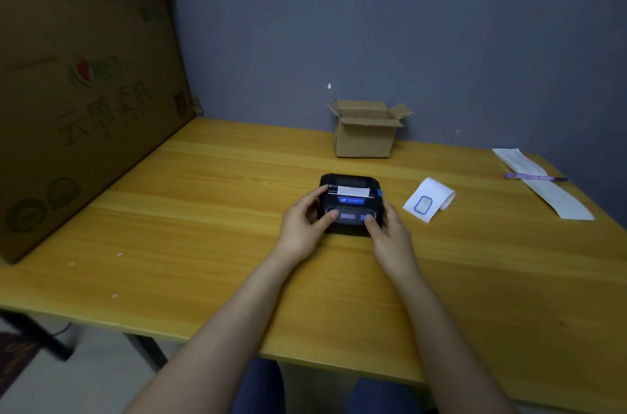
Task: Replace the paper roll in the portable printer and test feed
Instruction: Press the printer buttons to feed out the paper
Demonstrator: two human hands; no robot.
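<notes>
A small black portable printer [351, 200] with blue buttons sits on the wooden table [203, 210], its lid closed. A short white paper tab [353, 191] sticks out of its slot. My left hand [305, 220] grips the printer's left side, thumb resting on the front panel. My right hand [386, 227] holds the right side, its thumb on the blue button at the front right. A white paper roll wrapper with a blue-outlined label [428, 199] lies just right of the printer.
A small open cardboard box [366, 132] stands at the back by the wall. A long white paper strip [543, 186] with a purple pen [532, 176] across it lies at the far right. Large cardboard boxes [84, 101] line the left edge.
</notes>
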